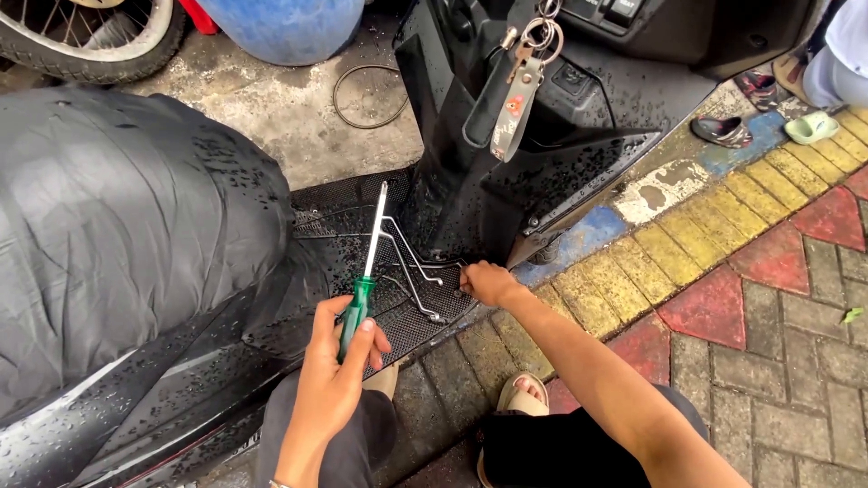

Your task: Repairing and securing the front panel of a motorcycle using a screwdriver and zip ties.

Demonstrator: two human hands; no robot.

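Observation:
My left hand [333,370] grips a screwdriver [369,264] by its green handle, the long metal shaft pointing up and away over the scooter's black footboard [344,226]. My right hand [488,282] reaches to the lower edge of the black front panel [470,194], fingers pinched at a small fastener where the panel meets the footboard; whether it holds anything I cannot tell. Two bent metal wrenches [414,276] lie on the wet footboard between my hands.
A black wet scooter seat [127,226] fills the left. Keys with a strap [517,90] hang from the ignition. A blue drum [280,27] and a wheel [90,36] stand at the top left. Sandals [723,131] lie on coloured paving bricks [741,271] to the right.

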